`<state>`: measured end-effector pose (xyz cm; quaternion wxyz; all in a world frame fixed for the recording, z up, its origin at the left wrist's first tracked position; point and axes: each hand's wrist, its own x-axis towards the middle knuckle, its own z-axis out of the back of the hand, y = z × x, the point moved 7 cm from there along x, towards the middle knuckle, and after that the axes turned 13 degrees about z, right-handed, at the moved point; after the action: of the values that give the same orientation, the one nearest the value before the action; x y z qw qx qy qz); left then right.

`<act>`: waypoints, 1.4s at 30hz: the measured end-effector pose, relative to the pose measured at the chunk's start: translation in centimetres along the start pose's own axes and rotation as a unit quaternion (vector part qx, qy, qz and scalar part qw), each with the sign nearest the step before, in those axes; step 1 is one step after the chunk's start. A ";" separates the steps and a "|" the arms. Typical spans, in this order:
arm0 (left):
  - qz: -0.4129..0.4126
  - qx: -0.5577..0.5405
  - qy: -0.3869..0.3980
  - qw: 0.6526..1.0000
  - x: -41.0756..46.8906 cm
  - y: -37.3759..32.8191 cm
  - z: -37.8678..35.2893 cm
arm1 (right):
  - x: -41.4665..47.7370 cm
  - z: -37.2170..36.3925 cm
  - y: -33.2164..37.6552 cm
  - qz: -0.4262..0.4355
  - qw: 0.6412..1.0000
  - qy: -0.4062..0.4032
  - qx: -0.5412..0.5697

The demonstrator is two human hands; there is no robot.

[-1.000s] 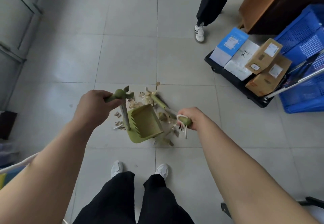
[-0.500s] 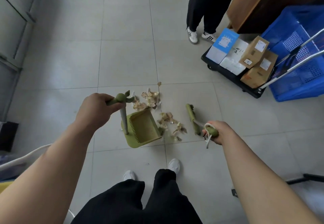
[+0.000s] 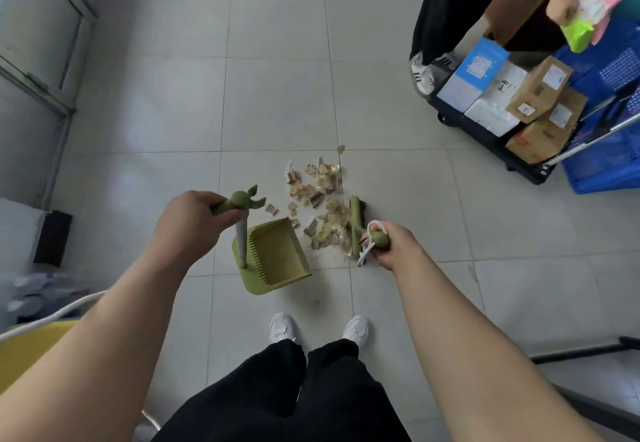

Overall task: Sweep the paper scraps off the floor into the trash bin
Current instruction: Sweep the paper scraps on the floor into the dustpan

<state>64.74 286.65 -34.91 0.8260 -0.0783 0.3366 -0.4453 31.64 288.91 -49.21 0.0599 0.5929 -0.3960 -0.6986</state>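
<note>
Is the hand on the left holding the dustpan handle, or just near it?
Touching. In the head view, the left hand has its fingers wrapped around the top of the dustpan handle, with no gap visible between them.

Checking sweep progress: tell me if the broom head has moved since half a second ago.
Yes. The broom head has moved left toward the dustpan, now pressing against the paper scraps it earlier stood clear of.
</note>
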 end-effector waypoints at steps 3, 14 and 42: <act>0.006 0.001 -0.004 1.000 0.4 0.9 0.6 | -0.7 -1.5 1.2 0.016 0.999 0.012 0.028; -0.005 -0.019 -0.002 1.000 0.0 -0.7 2.7 | -2.2 -0.1 5.5 0.031 0.999 0.043 -0.008; 0.129 -0.081 -0.088 0.984 8.3 -11.0 1.0 | 18.2 -9.5 21.1 0.093 0.934 0.118 -0.325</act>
<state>60.99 273.46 -33.47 0.8940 -0.1401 0.3047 -0.2971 26.51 259.91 -50.06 0.3607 0.5792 -0.1907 -0.7057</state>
